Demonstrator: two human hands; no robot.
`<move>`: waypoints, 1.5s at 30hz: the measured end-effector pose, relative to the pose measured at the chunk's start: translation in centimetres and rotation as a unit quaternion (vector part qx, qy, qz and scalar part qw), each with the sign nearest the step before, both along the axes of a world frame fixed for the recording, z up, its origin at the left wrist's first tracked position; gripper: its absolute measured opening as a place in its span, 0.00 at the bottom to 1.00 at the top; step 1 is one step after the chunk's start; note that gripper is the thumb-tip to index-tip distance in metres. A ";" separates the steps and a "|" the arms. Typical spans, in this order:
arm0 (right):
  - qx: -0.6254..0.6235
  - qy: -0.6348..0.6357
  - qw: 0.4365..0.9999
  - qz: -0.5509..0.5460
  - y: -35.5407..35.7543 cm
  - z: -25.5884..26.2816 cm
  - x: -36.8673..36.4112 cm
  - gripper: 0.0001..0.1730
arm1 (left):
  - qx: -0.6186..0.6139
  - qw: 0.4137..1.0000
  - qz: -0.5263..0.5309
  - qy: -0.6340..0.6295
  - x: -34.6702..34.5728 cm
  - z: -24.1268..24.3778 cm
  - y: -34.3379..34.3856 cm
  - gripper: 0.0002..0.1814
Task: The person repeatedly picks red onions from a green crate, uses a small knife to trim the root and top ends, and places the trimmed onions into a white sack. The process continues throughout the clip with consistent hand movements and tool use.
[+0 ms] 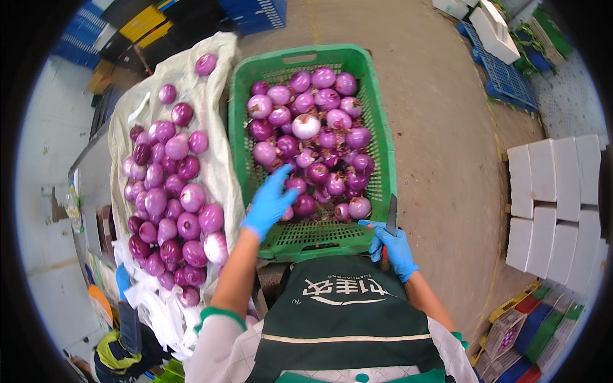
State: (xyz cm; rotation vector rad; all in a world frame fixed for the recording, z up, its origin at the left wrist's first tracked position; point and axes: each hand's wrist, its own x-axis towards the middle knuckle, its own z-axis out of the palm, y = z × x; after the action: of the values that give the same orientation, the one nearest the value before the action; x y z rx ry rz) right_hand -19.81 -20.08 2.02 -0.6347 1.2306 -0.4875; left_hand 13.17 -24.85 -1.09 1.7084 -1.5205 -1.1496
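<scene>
My left hand [271, 201], in a blue glove, reaches over the near left side of a green plastic crate [385, 158]. Its fingers are apart beside the red onions [304, 205] inside, and nothing shows in its grasp. At the crate's near right corner, my right hand [396, 251], gloved too, grips a knife [391, 215]. The blade points up and away from me, and part of a red handle shows below the fingers. Loose dry skins lie among the crated onions. To the left, more red onions [155, 201] are heaped on a pale woven sack [218, 95].
A co-worker's gloved hand [123, 281] is beside white plastic bags [165, 311] at the lower left. White foam boxes [546, 172] are stacked on the right, above coloured crates [527, 325]. A blue pallet [512, 76] lies at the upper right on the concrete floor [440, 119].
</scene>
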 end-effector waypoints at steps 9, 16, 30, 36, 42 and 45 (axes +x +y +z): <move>-0.090 0.097 0.989 0.060 1.2 0.0 -3.6 0.22 | 0.106 0.980 0.163 0.034 -6.1 -21.1 -4.8 0.46; -0.500 0.356 0.743 0.267 -4.3 -1.1 2.0 0.37 | 0.083 0.983 0.039 0.161 -7.7 -3.9 0.4 0.42; -0.070 0.018 0.973 0.221 -6.0 0.5 8.7 0.28 | -0.134 0.989 0.052 0.031 -5.6 7.3 10.3 0.49; -0.538 0.073 0.806 0.238 -3.6 2.6 11.4 0.26 | 0.174 0.802 0.206 0.534 -4.3 7.7 10.7 0.45; -0.594 0.234 0.671 0.377 -2.6 4.2 10.7 0.37 | 0.103 0.884 0.172 0.422 -4.1 5.1 12.1 0.40; -0.604 0.259 0.645 0.390 -2.4 4.2 10.6 0.33 | 0.125 0.892 0.166 0.402 -4.0 5.1 12.1 0.39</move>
State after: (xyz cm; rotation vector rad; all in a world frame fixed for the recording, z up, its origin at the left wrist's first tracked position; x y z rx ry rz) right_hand -9.24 -22.49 6.25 -2.4900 0.8382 -0.3228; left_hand 9.20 -12.80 3.99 1.2885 -0.5680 -1.6235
